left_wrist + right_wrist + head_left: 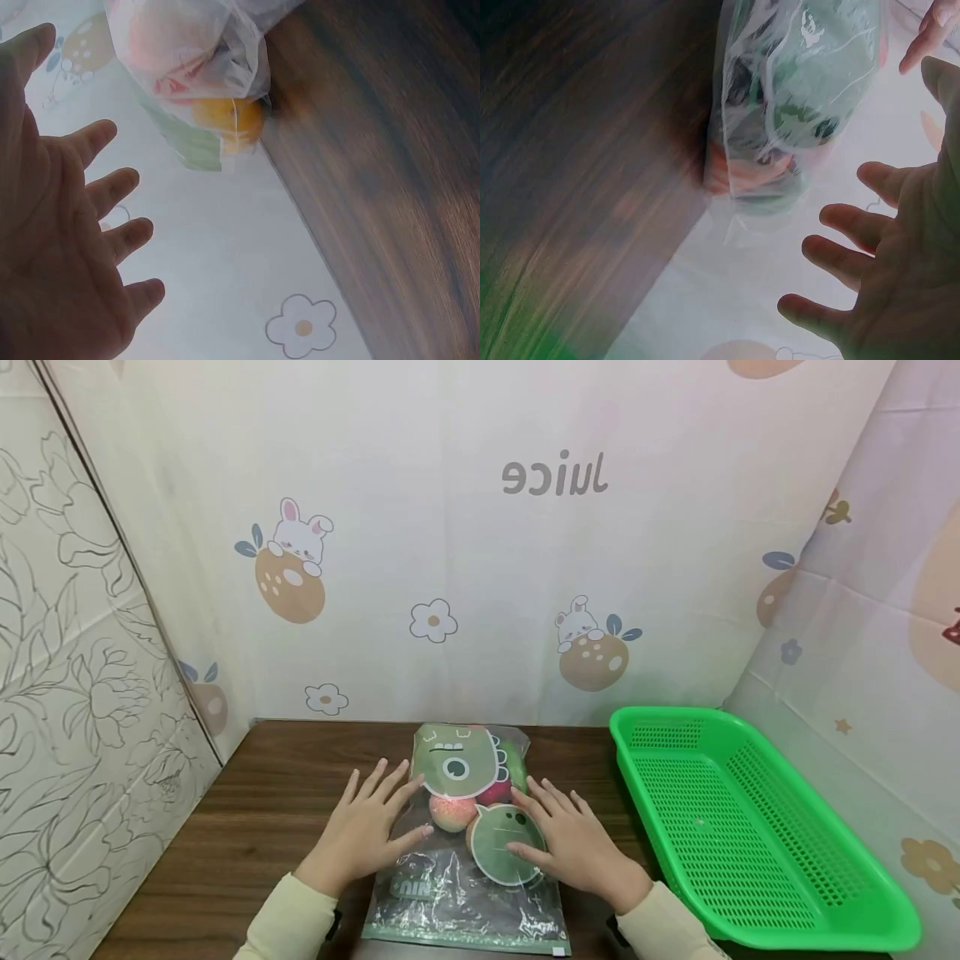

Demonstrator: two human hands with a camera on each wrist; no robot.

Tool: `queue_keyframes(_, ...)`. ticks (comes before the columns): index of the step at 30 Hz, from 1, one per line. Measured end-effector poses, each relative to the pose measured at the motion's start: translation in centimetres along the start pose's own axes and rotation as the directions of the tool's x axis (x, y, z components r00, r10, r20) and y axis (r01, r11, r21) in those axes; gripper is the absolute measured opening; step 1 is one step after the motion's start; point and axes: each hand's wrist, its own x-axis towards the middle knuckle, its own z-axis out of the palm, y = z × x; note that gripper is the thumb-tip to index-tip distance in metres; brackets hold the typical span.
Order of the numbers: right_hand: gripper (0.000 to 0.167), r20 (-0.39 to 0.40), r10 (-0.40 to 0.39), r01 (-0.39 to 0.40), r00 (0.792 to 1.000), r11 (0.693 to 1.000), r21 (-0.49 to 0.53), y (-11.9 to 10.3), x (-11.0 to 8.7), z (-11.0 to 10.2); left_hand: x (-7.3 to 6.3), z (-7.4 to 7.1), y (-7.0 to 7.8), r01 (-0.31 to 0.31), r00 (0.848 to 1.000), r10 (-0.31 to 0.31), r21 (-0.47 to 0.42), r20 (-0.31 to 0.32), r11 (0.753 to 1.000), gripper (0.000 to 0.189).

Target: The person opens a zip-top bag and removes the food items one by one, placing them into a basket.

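A clear zip bag [480, 914] with green cartoon prints lies flat on the table, its green zip strip [465, 939] towards me. Through the plastic I see a peach-like round fruit [453, 812], something dark red [495, 791] and something green [515, 768]. In the left wrist view an orange round fruit [232, 120] shows in the bag's corner. My left hand [363, 831] is spread at the bag's left side, my right hand [570, 843] at its right. Fingers on both are apart and hold nothing; whether fingertips touch the plastic I cannot tell.
A bright green plastic basket [735, 835] with perforated sides stands to the right on the brown wooden table [247, 827]. Behind the table hangs a white printed cloth [450, 527], and patterned cloth also closes off the left and right sides.
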Motion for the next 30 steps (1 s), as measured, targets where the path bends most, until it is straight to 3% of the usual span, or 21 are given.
queue_keyframes(3,0.080,0.002,-0.034,0.034,0.999,0.999,0.005,-0.4,-0.2,0.0,-0.1,-0.1,0.4,-0.031,0.999,0.031,0.002,0.010,1.000,0.073)
queue_keyframes(10,0.078,-0.002,-0.116,0.116,0.993,0.993,-0.017,-1.3,-0.9,-0.1,-0.3,0.2,1.3,-0.134,0.989,0.137,0.057,-0.046,0.989,0.070)
queue_keyframes(17,0.078,0.030,-0.177,0.177,0.984,0.984,-0.024,-2.0,-1.8,-0.2,-0.8,0.1,1.9,-0.185,0.981,0.189,0.066,-0.048,0.980,0.070)
queue_keyframes(25,0.073,0.022,-0.324,0.325,0.946,0.946,-0.009,-2.5,-2.2,0.2,-1.2,-0.1,2.4,-0.261,0.965,0.263,0.074,-0.017,0.963,0.069)
queue_keyframes(30,0.068,0.069,-0.360,0.359,0.931,0.933,0.017,-2.7,-2.3,0.4,-1.3,-0.2,2.7,-0.276,0.961,0.276,0.064,0.003,0.959,0.069)
